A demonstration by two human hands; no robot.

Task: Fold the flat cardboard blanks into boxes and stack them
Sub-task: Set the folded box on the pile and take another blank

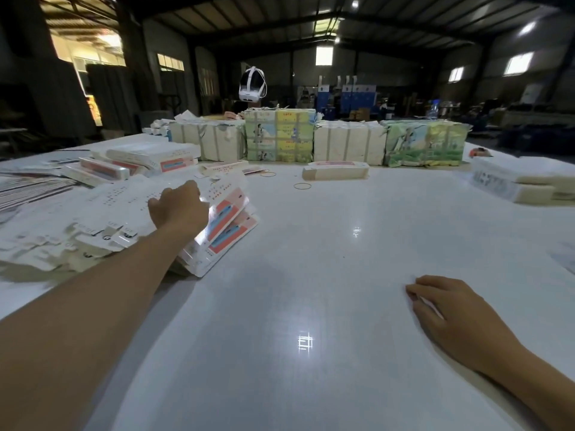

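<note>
A spread heap of flat white cardboard blanks [102, 213] with red and blue print covers the left of the white table [311, 275]. My left hand [179, 208] reaches over this heap, and its curled fingers take hold of the top blank [228, 213], whose printed side tilts up toward the right. My right hand [451, 315] rests on the bare table at the lower right, fingers loosely bent, holding nothing. Several folded boxes [149, 158] lie stacked at the far left. One folded box [336, 170] lies alone near the table's middle back.
A row of wrapped bundles [311, 138] stands along the far edge, with a person wearing a white headset [252, 84] behind them. More white stacks [522, 181] sit at the right edge. Two rubber bands [302, 186] lie on the table.
</note>
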